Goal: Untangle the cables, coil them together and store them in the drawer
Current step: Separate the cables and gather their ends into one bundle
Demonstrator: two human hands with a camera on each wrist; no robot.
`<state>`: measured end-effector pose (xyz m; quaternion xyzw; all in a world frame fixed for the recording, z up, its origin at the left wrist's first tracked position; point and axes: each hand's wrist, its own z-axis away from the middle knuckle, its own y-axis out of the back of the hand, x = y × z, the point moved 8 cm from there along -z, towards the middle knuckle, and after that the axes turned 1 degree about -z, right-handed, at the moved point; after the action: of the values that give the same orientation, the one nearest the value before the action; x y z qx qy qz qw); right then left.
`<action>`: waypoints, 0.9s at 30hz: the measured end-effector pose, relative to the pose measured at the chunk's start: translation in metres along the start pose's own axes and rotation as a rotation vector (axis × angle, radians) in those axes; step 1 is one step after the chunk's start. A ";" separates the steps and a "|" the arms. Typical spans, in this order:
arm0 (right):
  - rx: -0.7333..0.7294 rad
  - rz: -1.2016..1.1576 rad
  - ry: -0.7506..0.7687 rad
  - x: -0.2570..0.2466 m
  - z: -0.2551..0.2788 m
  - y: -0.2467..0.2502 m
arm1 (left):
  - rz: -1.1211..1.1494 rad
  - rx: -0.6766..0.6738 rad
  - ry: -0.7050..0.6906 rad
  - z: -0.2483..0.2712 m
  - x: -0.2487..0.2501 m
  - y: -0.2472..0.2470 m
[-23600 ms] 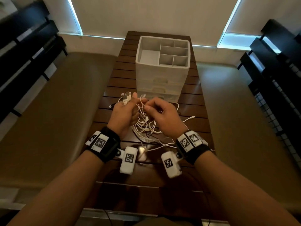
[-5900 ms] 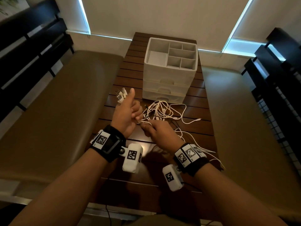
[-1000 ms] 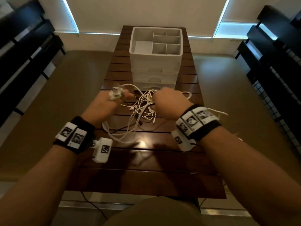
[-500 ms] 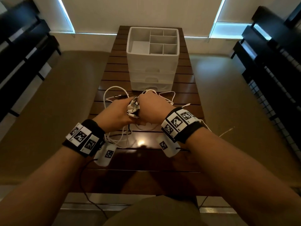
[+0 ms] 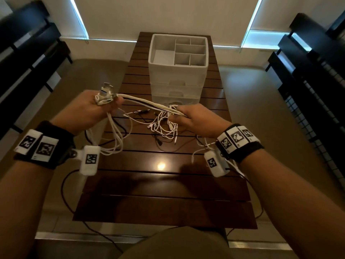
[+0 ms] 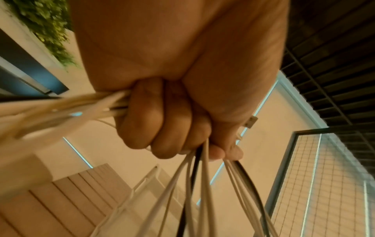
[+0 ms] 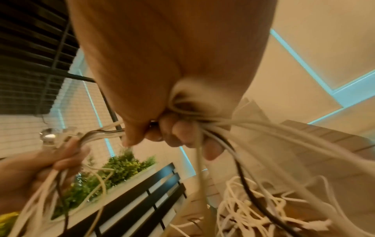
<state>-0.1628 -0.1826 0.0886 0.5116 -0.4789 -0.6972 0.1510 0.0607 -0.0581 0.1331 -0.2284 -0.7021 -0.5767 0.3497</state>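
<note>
A bundle of white cables with one black one (image 5: 147, 104) stretches taut between my two hands above the slatted table. My left hand (image 5: 104, 107) grips the bundle in a fist, with the plug ends (image 5: 106, 90) sticking up past the thumb and a loop hanging below it. My right hand (image 5: 183, 116) grips the same strands (image 7: 202, 123) further along. Loose cable tails (image 5: 164, 126) lie tangled on the table under the right hand. In the left wrist view my curled fingers (image 6: 162, 125) close round the cables (image 6: 202, 184). The white drawer unit (image 5: 177, 71) stands behind, its front drawers closed.
The drawer unit's top is an open divided tray (image 5: 188, 51). The dark wooden table (image 5: 164, 184) is narrow, with tan floor on both sides. Black benches (image 5: 308, 62) flank left and right. Thin black wires run off the table's near edge.
Half a second ago both hands met over the table. They have now drawn apart, left hand rising left, right hand sliding right along the bundle, which is pulled straight between them.
</note>
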 end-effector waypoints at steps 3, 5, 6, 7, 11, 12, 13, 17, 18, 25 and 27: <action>-0.043 -0.101 -0.014 0.012 0.007 -0.011 | -0.002 0.010 0.050 0.003 -0.019 -0.001; 0.009 -0.211 0.004 0.013 0.008 -0.011 | 0.087 0.048 0.105 0.001 -0.031 -0.004; 0.065 -0.246 0.017 0.015 0.009 -0.008 | 0.132 0.064 0.129 0.000 -0.036 -0.005; 0.121 -0.269 0.015 0.020 0.010 -0.006 | 0.163 0.072 0.141 0.000 -0.039 -0.006; 0.292 -0.397 -0.096 0.054 0.019 -0.009 | 0.352 0.063 0.183 0.002 -0.046 -0.008; 0.337 -0.408 -0.143 0.066 0.023 -0.008 | 0.391 0.068 0.196 0.002 -0.048 -0.007; 0.370 -0.409 -0.188 0.076 0.027 -0.007 | 0.410 0.068 0.207 0.003 -0.050 -0.008; 0.398 -0.583 -0.334 0.103 0.033 -0.014 | 0.446 0.075 0.228 0.004 -0.052 -0.010; 0.409 -0.602 -0.363 0.106 0.035 -0.015 | 0.455 0.080 0.226 0.004 -0.051 -0.011; -0.023 0.188 -0.616 0.155 0.051 -0.030 | 0.536 0.148 0.192 0.002 -0.052 0.002; -0.287 0.376 -0.663 0.161 0.060 -0.043 | 0.525 0.136 0.181 0.002 -0.050 0.002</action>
<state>-0.2717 -0.2433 -0.0378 0.1364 -0.4847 -0.8444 0.1828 0.0943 -0.0511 0.0961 -0.3258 -0.6221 -0.4360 0.5627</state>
